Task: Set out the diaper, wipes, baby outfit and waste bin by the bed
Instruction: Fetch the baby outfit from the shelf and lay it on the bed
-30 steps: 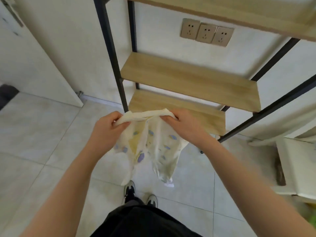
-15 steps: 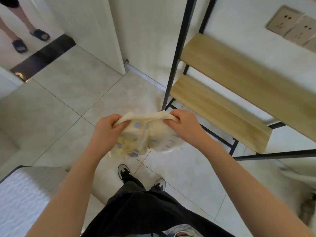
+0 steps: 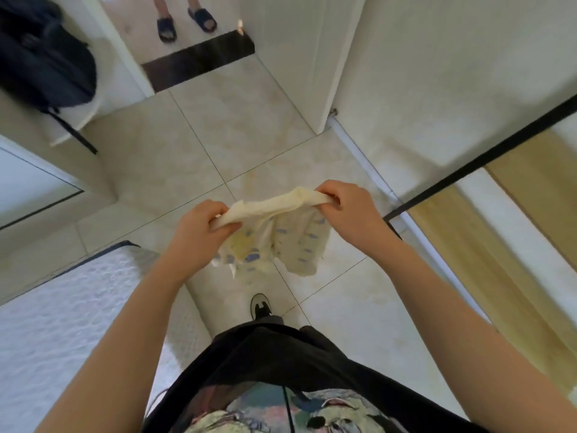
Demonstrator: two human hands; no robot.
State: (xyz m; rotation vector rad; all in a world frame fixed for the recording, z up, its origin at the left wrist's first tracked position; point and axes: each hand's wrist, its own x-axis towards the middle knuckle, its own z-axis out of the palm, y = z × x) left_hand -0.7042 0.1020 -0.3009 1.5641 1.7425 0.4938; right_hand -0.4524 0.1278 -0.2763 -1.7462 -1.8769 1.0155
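Observation:
A cream baby outfit (image 3: pixel 290 245) with small blue and yellow prints hangs bunched in front of me, over the tiled floor. My left hand (image 3: pixel 199 235) grips its top edge at the left end. My right hand (image 3: pixel 349 210) grips the same edge at the right end, and the band is stretched between them. The white textured bed (image 3: pixel 71 332) fills the lower left, its corner just below my left forearm. No diaper, wipes or waste bin is in view.
A wooden shelf unit with a black metal frame (image 3: pixel 505 245) stands along the right wall. A dark backpack (image 3: pixel 46 64) hangs at the upper left. Another person's feet in dark sandals (image 3: pixel 184 23) stand in the doorway beyond a dark threshold strip (image 3: pixel 199 60).
The view has swung left, away from the shelf toward the bed and doorway. Both hands have kept hold of the outfit, which has bunched up.

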